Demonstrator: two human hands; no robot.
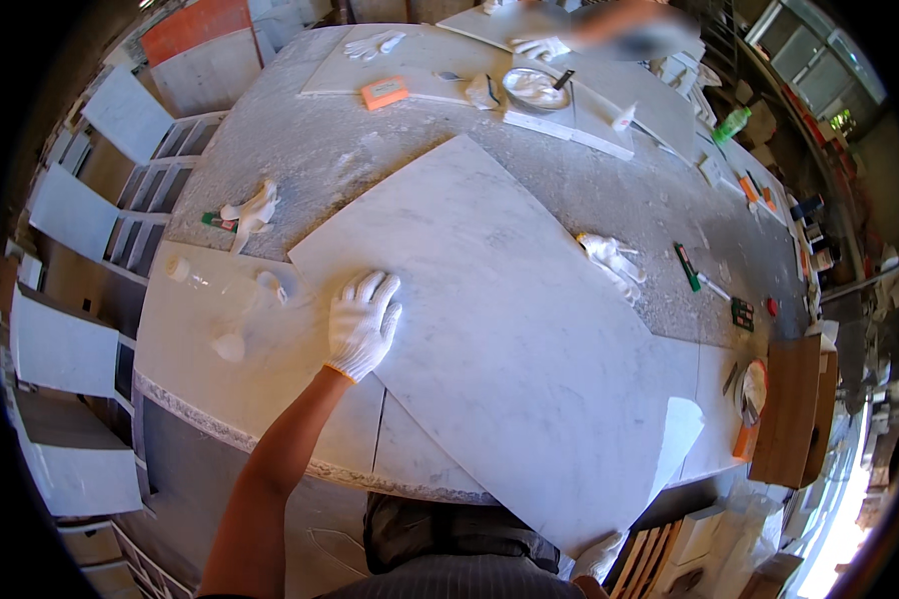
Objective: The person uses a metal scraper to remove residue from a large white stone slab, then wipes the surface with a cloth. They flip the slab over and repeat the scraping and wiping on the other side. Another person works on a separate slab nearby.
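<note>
A large pale, grey-veined stone slab (509, 329) lies askew on the worktable, its near corner jutting past the table's front edge toward my body. My left hand (365, 321), in a white knitted glove, rests on the slab's left part with the palm down and fingers stretched out. Down at the overhanging near corner, my right hand (597, 559), also gloved, holds the slab's edge; its fingers are partly hidden. Under the slab's left side lie flatter pale slabs (190, 339). A crumpled white glove (611, 262) touches the slab's right edge.
Another glove (255, 212), an orange block (385, 93) and a bowl of white paste (535, 90) lie farther off. Green-ended tools (687, 268) are at right, near a cardboard box (791, 409). A blurred person stands across the table. White panels on racks (75, 212) line the left.
</note>
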